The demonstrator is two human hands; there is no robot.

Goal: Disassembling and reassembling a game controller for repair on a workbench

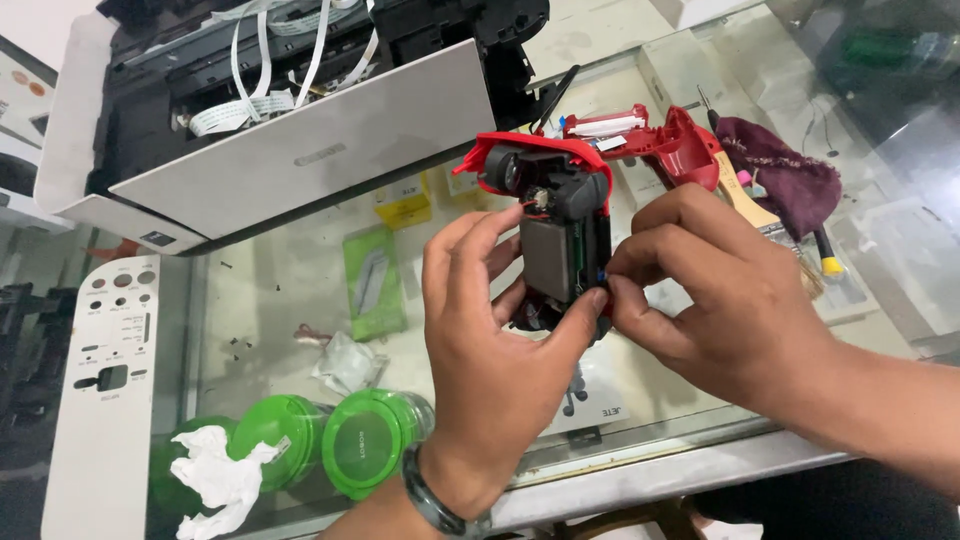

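A half-dismantled red game controller (548, 200) is held upright over a glass counter, its back shell off so the black frame, grey battery block and wiring show. My left hand (490, 340) grips it from below and the left side, thumb reaching across its lower edge; a dark bangle circles that wrist. My right hand (715, 290) pinches a small blue part at the controller's right edge between thumb and forefinger. The detached red shell half (672, 145) lies on the glass just behind.
An opened printer (250, 110) with loose white ribbon cables fills the back left. Its white button panel (105, 390) lies at the left. Green-lidded jars (365, 440) and crumpled tissue (222, 480) show under the glass. A maroon cloth (785, 170), brush and screwdrivers lie at right.
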